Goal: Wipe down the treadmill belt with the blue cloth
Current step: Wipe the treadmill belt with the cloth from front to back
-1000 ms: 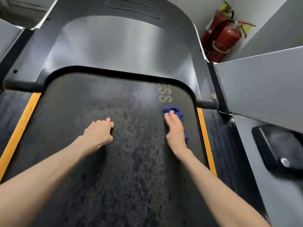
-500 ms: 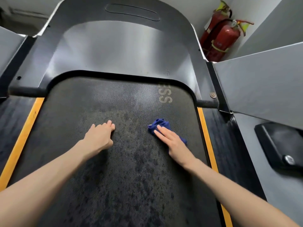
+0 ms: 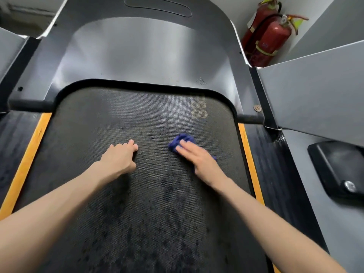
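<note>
left hand (image 3: 118, 158) on treadmill belt (image 3: 147, 213), right hand (image 3: 199, 159) atop blue cloth (image 3: 181, 139)

Crumpled blue cloth (image 3: 182, 139) on dark treadmill belt (image 3: 137, 203)

- Even, fairly bright indoor light falls from above, with no hard-edged shadows.
- A broad soft sheen lies across the motor cover (image 3: 137, 56), and a paler glare patch spreads over the far end of the treadmill belt (image 3: 122, 119).
- A faint shadow darkens the belt under the left hand (image 3: 118, 160).
- The right hand (image 3: 197, 158) and blue cloth (image 3: 182, 139) look slightly motion-blurred.
- Wide-angle distortion bows the yellow side strips (image 3: 27, 160) and swells the forearms at the bottom corners.
- The fire extinguishers (image 3: 273, 40) are soft.
</note>
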A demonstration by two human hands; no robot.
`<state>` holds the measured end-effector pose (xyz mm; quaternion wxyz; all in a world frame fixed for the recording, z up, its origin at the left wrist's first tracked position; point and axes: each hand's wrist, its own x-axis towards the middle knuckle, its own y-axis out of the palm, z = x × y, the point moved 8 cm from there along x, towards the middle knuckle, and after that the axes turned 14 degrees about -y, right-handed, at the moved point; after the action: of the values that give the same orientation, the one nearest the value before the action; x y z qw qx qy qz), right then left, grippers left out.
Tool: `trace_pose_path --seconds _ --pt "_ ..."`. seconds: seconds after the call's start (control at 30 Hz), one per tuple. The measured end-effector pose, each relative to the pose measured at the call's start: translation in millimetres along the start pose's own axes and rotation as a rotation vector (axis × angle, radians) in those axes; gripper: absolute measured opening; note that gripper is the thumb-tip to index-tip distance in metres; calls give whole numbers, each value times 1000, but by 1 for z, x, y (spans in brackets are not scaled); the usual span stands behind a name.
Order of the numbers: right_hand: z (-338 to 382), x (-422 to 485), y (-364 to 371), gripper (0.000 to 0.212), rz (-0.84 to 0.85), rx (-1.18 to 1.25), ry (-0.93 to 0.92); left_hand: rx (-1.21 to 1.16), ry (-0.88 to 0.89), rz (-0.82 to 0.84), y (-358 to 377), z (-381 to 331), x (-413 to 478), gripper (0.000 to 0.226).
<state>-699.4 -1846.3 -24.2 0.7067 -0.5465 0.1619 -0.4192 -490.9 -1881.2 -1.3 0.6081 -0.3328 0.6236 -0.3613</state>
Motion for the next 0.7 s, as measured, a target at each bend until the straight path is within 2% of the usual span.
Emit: trace_pose_path --seconds 0.13,0.17,0.23,0.33,0.47,0.53,0.63,0.7 --pt "-115 6 -45 56 -200 -4 634 -23 -10 16 1 4 1 53" --pt "-128 8 -50 49 -213 -9 717 -25 -11 16 1 3 0 53" --pt "-136 12 -53 42 -219 -65 712 -17 -17 2 -1 1 -1 53" --pt "-127 13 -51 43 -305 -63 655 7 -18 -31 -2 -3 -3 52" --pt "-114 20 -43 50 -422 10 785 35 -50 -79 -8 -7 -7 46" --pt "-76 46 -26 48 -396 12 624 79 -70 -96 -9 -11 -8 37" --pt "10 75 16 46 -205 -46 261 137 -83 -123 -12 -18 -9 34" --pt "38 79 27 51 -103 -95 122 118 -108 -119 -15 -19 -9 36"
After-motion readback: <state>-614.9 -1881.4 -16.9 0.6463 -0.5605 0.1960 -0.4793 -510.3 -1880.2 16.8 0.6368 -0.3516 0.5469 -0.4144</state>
